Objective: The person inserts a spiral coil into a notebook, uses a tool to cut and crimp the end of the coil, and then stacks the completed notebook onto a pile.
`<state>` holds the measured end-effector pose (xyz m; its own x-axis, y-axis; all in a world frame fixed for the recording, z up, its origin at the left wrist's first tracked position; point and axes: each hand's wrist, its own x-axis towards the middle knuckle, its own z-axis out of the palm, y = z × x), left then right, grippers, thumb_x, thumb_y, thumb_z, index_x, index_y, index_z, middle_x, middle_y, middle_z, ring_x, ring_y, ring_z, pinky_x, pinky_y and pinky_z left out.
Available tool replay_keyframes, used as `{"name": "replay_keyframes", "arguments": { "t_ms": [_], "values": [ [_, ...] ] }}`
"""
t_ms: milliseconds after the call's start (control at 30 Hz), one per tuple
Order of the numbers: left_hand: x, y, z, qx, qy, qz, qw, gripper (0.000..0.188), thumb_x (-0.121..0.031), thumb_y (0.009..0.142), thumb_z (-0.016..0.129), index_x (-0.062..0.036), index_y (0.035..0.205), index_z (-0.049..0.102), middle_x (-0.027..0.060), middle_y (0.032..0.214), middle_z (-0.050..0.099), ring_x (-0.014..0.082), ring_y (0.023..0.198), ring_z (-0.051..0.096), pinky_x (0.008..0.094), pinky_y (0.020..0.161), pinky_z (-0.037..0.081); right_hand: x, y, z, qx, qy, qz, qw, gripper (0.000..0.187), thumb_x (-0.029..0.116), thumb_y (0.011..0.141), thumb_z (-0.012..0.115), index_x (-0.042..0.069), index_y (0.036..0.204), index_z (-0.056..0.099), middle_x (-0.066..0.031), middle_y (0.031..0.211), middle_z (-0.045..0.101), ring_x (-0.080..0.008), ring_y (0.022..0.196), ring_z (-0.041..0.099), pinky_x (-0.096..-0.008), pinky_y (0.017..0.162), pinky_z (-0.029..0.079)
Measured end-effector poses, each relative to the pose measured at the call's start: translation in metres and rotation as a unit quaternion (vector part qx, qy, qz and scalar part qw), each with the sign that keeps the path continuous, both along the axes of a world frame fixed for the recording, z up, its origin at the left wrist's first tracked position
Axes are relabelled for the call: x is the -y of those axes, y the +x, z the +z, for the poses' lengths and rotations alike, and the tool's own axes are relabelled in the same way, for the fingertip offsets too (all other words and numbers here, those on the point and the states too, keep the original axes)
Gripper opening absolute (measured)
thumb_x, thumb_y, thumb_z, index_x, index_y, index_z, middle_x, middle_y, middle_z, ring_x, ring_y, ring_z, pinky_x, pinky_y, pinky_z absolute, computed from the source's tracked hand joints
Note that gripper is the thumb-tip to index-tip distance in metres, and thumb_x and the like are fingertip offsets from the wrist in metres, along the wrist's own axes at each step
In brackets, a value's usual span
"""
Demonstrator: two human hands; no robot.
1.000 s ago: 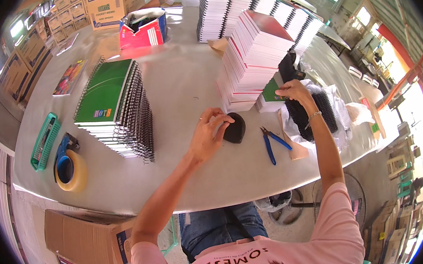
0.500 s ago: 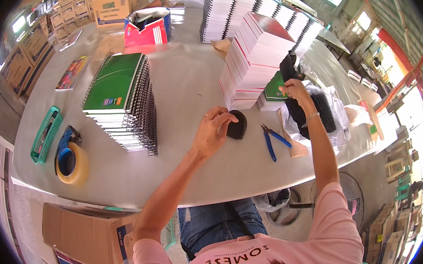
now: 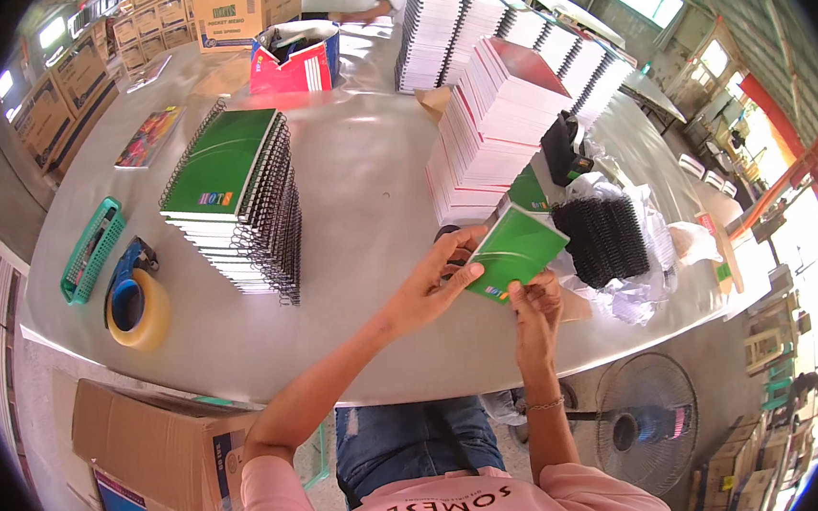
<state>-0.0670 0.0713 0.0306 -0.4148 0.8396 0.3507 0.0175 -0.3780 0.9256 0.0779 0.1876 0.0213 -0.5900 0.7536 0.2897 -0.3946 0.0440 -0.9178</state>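
A small green-covered notebook (image 3: 521,250) without a visible spiral is held tilted above the table. My left hand (image 3: 441,277) grips its left edge, thumb on the cover. The thumb and fingers of my right hand (image 3: 536,311) pinch its lower right edge. Just beyond lie more green-covered notebooks (image 3: 526,189), partly hidden, beside a tall stack of white page blocks (image 3: 477,144). Black spiral coils (image 3: 602,238) rest on crumpled white plastic (image 3: 661,253) to the right. The blue-handled pliers and most of the black rounded piece are hidden behind my hands and the notebook.
At left stands a stack of green spiral notebooks (image 3: 229,164), near a tape dispenser (image 3: 137,301) and a teal basket (image 3: 91,250). Farther back are a red box (image 3: 291,71), more spiral-bound stacks (image 3: 430,38) and another person's arm (image 3: 366,14). A fan (image 3: 645,424) stands below the table edge.
My right hand has drawn a green notebook from the pile toward me. My left hand has left the black piece, moved right and taken the notebook's left edge.
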Motion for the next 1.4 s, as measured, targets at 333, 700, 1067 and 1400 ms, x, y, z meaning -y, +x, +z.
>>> {"name": "replay_keyframes", "arguments": {
  "t_ms": [333, 700, 1067, 1400],
  "values": [
    [0.044, -0.005, 0.035, -0.260, -0.102, 0.162, 0.946, 0.023, -0.003, 0.093, 0.050, -0.0053, 0.115, 0.053, 0.0093, 0.105, 0.059, 0.0236, 0.100, 0.058, 0.0358, 0.089, 0.044, -0.039, 0.014, 0.003, 0.142, 0.231, -0.067, 0.960, 0.019, -0.002, 0.082, 0.069, 0.007, 0.096, 0.060, 0.0003, 0.089, 0.061, -0.0091, 0.078, 0.056, -0.0244, 0.074, 0.045],
    [0.069, 0.017, 0.007, -0.518, -0.251, 0.301, 0.760, 0.032, -0.001, 0.077, 0.059, -0.0110, 0.108, 0.055, 0.0017, 0.103, 0.054, 0.0234, 0.110, 0.050, 0.0697, 0.109, 0.010, -0.228, 0.104, 0.012, 0.438, 0.470, -0.364, 0.674, 0.033, 0.014, 0.081, 0.072, 0.009, 0.113, 0.062, -0.0175, 0.105, 0.063, -0.0353, 0.106, 0.056, -0.0473, 0.094, 0.040],
    [0.051, 0.032, -0.013, -0.448, -0.231, 0.405, 0.763, 0.043, -0.046, 0.072, 0.079, -0.0146, 0.095, 0.059, 0.0019, 0.102, 0.053, 0.0257, 0.110, 0.048, 0.0667, 0.110, 0.011, -0.222, 0.098, 0.023, 0.443, 0.464, -0.341, 0.687, 0.031, 0.005, 0.076, 0.073, 0.005, 0.105, 0.063, -0.0178, 0.096, 0.061, -0.0347, 0.095, 0.059, -0.0435, 0.085, 0.045],
    [0.046, 0.036, -0.007, -0.432, -0.230, 0.425, 0.761, 0.042, -0.042, 0.066, 0.083, -0.0143, 0.087, 0.060, 0.0012, 0.095, 0.054, 0.0255, 0.106, 0.050, 0.0622, 0.107, 0.019, -0.214, 0.089, 0.031, 0.414, 0.427, -0.352, 0.723, 0.024, 0.003, 0.074, 0.074, 0.001, 0.098, 0.067, -0.0160, 0.083, 0.063, -0.0315, 0.076, 0.061, -0.0421, 0.071, 0.048]
  ]
}}
